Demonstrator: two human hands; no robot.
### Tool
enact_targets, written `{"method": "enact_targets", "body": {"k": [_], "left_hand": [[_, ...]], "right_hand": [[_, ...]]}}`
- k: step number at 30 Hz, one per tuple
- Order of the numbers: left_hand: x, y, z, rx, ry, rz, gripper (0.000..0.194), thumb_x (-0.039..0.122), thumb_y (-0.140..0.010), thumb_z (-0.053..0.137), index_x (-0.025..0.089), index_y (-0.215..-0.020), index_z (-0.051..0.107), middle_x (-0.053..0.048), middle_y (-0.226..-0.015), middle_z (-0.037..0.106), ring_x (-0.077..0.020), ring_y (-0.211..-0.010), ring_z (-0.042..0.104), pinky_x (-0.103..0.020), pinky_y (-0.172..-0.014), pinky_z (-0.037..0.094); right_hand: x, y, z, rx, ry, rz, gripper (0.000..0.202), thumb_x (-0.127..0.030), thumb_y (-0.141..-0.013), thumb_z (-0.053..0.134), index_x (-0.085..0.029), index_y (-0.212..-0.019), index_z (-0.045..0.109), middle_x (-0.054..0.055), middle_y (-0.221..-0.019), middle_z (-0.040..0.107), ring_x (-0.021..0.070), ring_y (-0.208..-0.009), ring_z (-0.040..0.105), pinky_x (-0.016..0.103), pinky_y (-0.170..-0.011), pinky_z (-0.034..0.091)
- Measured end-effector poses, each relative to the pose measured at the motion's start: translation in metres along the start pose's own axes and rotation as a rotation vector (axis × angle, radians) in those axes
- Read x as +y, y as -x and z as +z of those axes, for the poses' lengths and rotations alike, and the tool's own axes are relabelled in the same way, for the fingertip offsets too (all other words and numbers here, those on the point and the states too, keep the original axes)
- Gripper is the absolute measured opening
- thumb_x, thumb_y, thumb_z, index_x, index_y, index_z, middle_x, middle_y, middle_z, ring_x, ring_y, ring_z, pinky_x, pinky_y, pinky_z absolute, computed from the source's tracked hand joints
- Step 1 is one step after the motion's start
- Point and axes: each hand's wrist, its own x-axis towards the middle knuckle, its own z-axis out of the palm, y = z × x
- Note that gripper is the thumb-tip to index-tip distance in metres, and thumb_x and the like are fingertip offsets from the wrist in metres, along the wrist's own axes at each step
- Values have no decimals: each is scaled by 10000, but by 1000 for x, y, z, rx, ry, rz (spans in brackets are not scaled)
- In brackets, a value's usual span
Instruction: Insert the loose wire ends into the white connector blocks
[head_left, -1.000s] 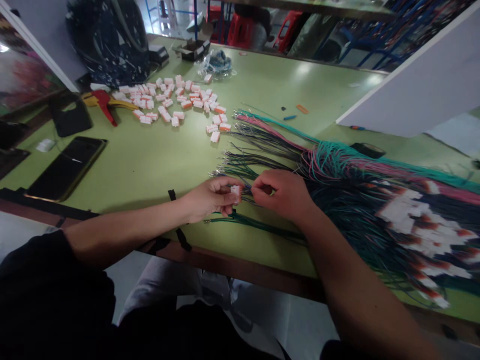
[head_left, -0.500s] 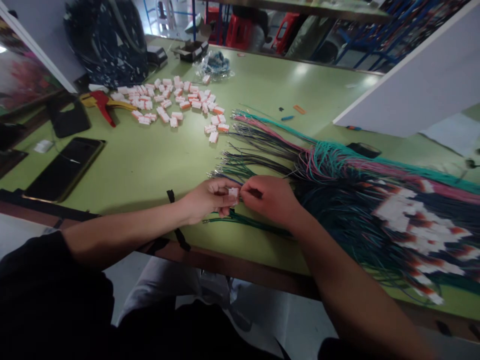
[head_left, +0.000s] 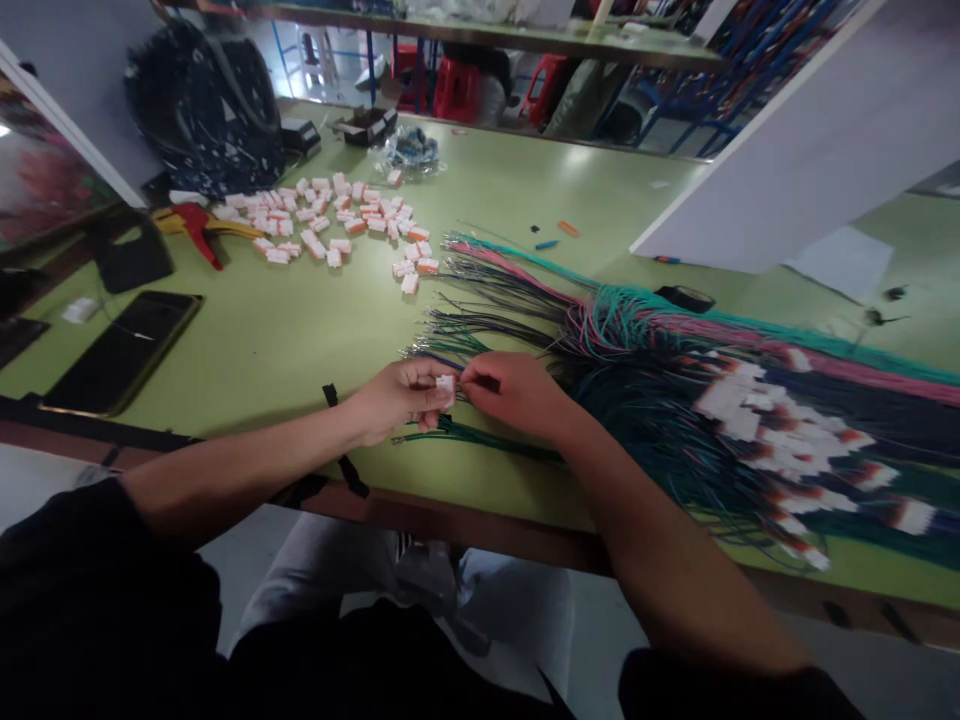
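Observation:
My left hand (head_left: 403, 402) pinches a small white connector housing (head_left: 445, 390) between thumb and fingers, just above the table's front part. Close against its right side, my right hand (head_left: 514, 392) is closed in a pinch; whatever lies between those fingertips is too small to make out. Behind both hands, bundles of dark wires (head_left: 487, 322) point their metal-tipped ends leftward. Some green wires (head_left: 480, 442) pass beneath my hands. To the right lies a heap of wires with white and orange connectors (head_left: 780, 420) on their ends.
Loose white and orange connectors (head_left: 330, 220) are scattered at the back left, beside red and yellow pliers (head_left: 199, 232). A dark phone (head_left: 120, 352) lies at the left. Teal and pink wires (head_left: 637, 308) run to the right, below a white panel (head_left: 772, 150). A plastic bag (head_left: 411, 150) sits farther back.
The view has shifted, so the table's things appear a little farther left and mostly lower. Both hands keep the same pinch, with the connector housing still in my left hand.

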Motion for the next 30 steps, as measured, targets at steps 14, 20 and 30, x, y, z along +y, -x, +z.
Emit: {"method": "enact_targets", "body": {"k": [14,20,30], "left_hand": [[12,17,15,-27,-524,265,195,144,-745,573,165,-938,593,37,-686,569,-50,-464,504,-177,-472,406],[29,11,25,-101,-516,271,188,135,-766,540,175,-945,585,48,-633,533,-67,-473,513,-175,-443,398],[-1,-12,11,-178,-273,123,219,166,-745,576,138,-952,508,55,-669,555,-33,-444,506,-154,-417,418]], "right_hand": [[65,-37,-90,305,350,433,196,-79,-697,510,-163,-751,679,89,-832,678,234,-851,612,360,-784,436],[88,-63,-84,39,550,630,176,-118,-694,557,-157,-785,702,133,-883,691,260,-901,620,363,-729,455],[103,-55,-76,-50,626,653,248,-213,-729,535,-211,-886,728,80,-998,707,226,-928,621,289,-705,448]]}}
